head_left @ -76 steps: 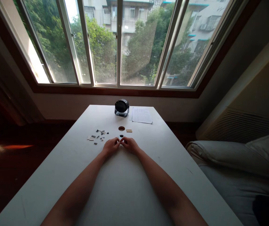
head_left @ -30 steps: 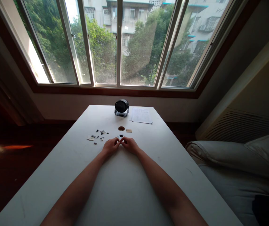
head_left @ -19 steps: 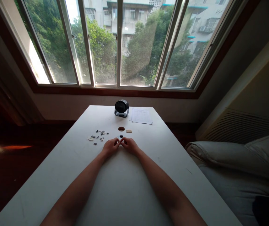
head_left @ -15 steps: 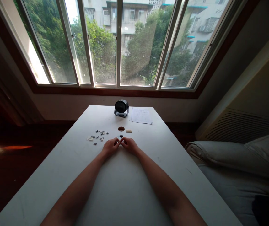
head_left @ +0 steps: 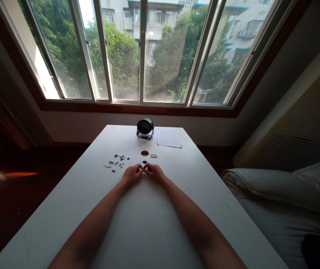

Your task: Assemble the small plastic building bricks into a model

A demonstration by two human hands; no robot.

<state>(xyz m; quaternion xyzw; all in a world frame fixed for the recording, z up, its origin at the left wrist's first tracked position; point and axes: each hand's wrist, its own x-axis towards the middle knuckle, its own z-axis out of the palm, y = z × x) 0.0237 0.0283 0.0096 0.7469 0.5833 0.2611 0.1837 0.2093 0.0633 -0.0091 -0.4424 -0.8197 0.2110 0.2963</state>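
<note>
My left hand [head_left: 132, 174] and my right hand [head_left: 154, 173] meet at the middle of the white table [head_left: 145, 213]. The fingers of both are bent, with thumbs and fingertips pinched together. What they grip is too small and too hidden to name. Just beyond the fingertips shows a small round piece [head_left: 144, 162], white at its rim and dark in its centre; whether it is held or lies on the table I cannot tell. Left of my left hand lie several small grey, black and white parts [head_left: 116, 163], loosely scattered.
Beyond my hands are a brown round spot or hole [head_left: 144, 153] and a small tan strip [head_left: 153, 155]. A black round device on a stand [head_left: 145, 129] is at the far end, beside paper sheets [head_left: 169, 138]. A grey sofa [head_left: 274, 186] flanks the right.
The view has shifted very slightly. Both hands stay together in nearly the same pose, and the loose parts lie where they were.
</note>
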